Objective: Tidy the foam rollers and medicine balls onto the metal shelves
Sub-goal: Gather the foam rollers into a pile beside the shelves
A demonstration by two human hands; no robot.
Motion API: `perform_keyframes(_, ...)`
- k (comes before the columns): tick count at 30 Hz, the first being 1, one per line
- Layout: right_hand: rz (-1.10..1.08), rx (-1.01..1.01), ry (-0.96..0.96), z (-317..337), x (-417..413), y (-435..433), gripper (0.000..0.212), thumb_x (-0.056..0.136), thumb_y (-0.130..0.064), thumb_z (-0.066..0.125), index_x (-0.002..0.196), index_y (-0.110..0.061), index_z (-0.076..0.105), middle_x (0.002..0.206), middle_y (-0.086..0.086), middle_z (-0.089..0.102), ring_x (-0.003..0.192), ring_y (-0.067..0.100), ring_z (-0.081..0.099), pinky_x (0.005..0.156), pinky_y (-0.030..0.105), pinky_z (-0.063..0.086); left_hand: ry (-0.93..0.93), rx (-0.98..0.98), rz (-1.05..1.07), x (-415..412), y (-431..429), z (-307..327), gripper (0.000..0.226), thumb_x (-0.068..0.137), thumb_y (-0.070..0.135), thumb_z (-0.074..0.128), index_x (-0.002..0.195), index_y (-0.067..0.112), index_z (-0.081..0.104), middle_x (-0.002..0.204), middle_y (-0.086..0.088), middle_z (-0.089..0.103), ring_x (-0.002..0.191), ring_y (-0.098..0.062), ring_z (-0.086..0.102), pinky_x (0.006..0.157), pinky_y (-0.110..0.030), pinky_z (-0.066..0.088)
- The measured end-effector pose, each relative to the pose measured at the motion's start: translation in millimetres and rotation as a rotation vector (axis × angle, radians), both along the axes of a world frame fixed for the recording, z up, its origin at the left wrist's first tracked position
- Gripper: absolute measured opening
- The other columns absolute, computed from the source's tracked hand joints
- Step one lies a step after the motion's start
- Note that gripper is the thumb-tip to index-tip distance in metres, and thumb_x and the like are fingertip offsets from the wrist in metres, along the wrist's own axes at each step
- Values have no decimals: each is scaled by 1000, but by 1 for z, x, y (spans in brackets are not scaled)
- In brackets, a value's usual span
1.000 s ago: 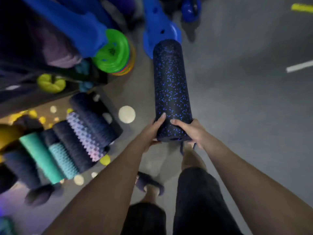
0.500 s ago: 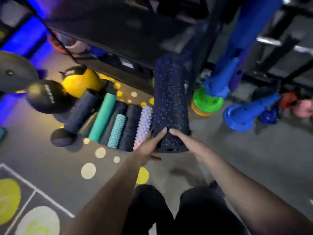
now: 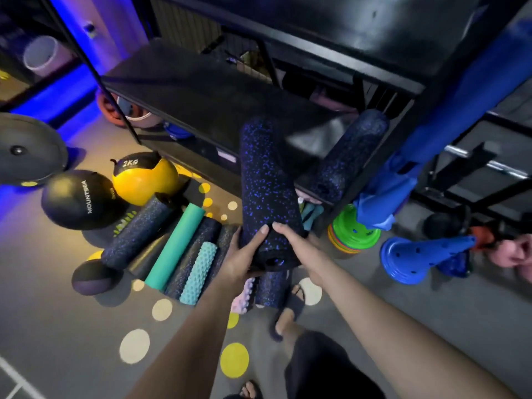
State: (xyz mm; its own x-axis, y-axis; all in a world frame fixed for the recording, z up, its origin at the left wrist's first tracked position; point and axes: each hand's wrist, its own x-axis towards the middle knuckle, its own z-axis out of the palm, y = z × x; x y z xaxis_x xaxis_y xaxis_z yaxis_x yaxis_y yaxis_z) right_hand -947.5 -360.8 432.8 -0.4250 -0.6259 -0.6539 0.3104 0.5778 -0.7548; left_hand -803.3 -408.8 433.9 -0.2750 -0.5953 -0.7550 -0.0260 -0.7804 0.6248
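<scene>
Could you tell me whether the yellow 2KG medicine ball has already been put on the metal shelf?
No, the yellow medicine ball sits on the floor beside the black ball, below the shelf.

– That roller [image 3: 266,180]? Matt foam, grainy, flecked with blue.
– And the shelf [image 3: 201,90]?
– Dark metal, smooth, slightly glossy. The yellow ball [image 3: 146,182] looks smooth and shiny.

There is just one view, from a camera on the person's head. It looks forward and down, past both bare arms to the left hand [image 3: 244,259] and right hand [image 3: 296,240], which are close below it. Beyond the hands the black metal shelf [image 3: 201,90] fills the top. The grey floor with round yellow and white spots [image 3: 72,326] spreads out left of the hands.
</scene>
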Motion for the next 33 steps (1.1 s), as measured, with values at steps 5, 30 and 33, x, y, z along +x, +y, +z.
perform_keyframes(5,-126,-5,-98,-25,-66,-82,82,57,-60,88,125,-20,65,105,-4,78,89,16,77,82,42,63,-50,-7,45,-74,-71,-11,60,80,51,81,124,18,58,108,8,74,85,-6,74,61,-27,56)
perform_keyframes(30,525,421,1209,-241,-275,-183,138,55,-80,75,159,-9,18,163,31,6,142,62,19,115,68,20,-739,-917,-845,-301,-292,-204,78,81,63,70,132,10,42,134,-15,40,120,-47,50,104,-54,45)
perform_keyframes(33,422,426,1219,-250,-272,-190,133,52,-72,82,155,-8,28,161,33,12,138,65,23,111,71,24,-770,-844,-900,-309,-301,-205,90,72,59,82,132,11,37,135,-13,39,124,-40,48,108,-52,42)
